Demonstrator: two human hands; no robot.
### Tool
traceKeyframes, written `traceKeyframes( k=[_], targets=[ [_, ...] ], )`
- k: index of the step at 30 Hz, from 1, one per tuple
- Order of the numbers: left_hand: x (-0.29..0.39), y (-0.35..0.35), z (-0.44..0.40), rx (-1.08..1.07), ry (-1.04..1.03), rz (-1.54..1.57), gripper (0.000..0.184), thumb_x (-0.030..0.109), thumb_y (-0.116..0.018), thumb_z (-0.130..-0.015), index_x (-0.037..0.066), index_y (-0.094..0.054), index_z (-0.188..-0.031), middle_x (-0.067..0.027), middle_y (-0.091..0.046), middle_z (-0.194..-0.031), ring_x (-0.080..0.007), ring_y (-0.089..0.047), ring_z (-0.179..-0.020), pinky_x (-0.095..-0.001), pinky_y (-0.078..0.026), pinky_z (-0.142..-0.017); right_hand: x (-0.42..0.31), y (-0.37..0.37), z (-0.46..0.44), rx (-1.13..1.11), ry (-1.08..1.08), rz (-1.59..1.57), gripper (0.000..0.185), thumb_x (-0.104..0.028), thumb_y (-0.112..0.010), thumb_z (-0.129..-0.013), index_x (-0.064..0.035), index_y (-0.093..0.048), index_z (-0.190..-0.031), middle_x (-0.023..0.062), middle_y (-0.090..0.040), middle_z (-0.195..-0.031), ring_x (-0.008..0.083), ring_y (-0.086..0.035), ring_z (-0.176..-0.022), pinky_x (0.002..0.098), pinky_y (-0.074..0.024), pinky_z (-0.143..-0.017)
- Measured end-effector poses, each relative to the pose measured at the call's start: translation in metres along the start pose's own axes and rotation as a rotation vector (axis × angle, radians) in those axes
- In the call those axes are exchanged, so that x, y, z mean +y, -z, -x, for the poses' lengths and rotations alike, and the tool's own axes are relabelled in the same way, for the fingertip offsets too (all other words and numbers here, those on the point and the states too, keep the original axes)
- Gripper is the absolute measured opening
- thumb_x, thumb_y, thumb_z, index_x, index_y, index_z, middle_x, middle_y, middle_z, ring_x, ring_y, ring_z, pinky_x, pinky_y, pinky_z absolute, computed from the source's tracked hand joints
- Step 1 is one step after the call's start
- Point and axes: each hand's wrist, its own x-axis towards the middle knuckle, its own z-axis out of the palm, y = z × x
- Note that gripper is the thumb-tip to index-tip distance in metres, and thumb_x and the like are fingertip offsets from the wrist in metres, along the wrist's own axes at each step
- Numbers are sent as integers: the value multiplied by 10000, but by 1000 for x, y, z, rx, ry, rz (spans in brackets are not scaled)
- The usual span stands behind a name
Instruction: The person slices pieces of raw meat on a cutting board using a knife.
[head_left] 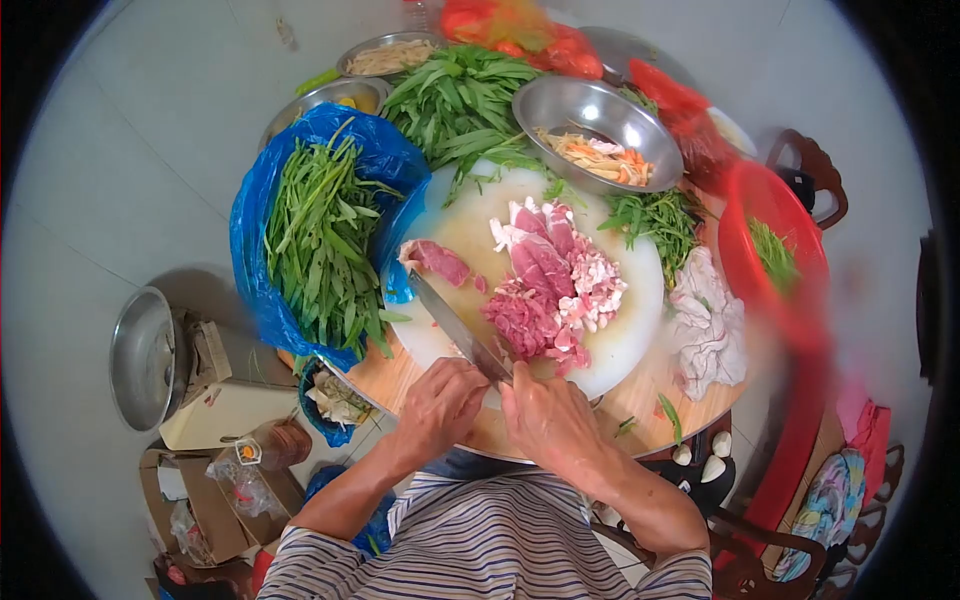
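My right hand [548, 415] is closed round the handle end of a large kitchen knife [455, 322], whose blade points away to the upper left over the cutting board. Beside the blade's near end, my left hand [440, 405] is closed with curled fingers; what they pinch is hidden. On the round white cutting board [630, 330] lies a heap of raw meat: larger pink pieces [540, 262], sliced red meat [520, 318] and diced fatty bits [597, 285]. A separate strip of meat [435, 262] rests near the knife tip.
Leafy greens fill a blue plastic bag [245, 235] at left, and more greens [460, 95] lie behind the board. A steel bowl [600, 105] holds shredded vegetables. To the right are a crumpled cloth [705, 325] and a red basket [740, 230]. The wooden table's edge [700, 415] is close.
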Motion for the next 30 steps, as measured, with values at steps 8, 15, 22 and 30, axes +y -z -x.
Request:
traceKeyframes(
  k=[8,15,22,30],
  targets=[
    [1,2,-4,-28,75,13,289,-75,-800,-817,27,-666,-1052,-134,-728,-1007,-340,-729,-958,-414,-617,-822,-6,15,19,-71,23,1,260,-156,-585,-1074,89,-593,-990,287,-671,-667,513,-702,-637,594,-565,-629],
    [-1,-4,2,25,108,11,324,-79,-821,-802,56,-676,-1058,-114,-727,-1003,-332,-740,-941,-411,-618,-781,5,28,61,-71,100,130,260,-147,-593,-1059,101,-603,-985,253,-664,-635,477,-700,-590,573,-562,-595],
    [-5,-2,3,-24,5,20,302,-66,-819,-808,39,-662,-1042,-119,-710,-968,-336,-727,-913,-418,-615,-757,10,24,40,-47,57,111,227,-153,-659,-1011,67,-619,-968,249,-689,-678,475,-719,-631,554,-574,-590],
    [-13,2,-14,7,293,-157,544,65,-906,-808,44,-662,-1294,-193,-664,-1303,-370,-689,-1087,-449,-589,-924,20,40,73,175,-139,-145,248,-174,-656,-1047,72,-643,-1079,286,-694,-739,497,-708,-697,580,-555,-651]
  ],
)
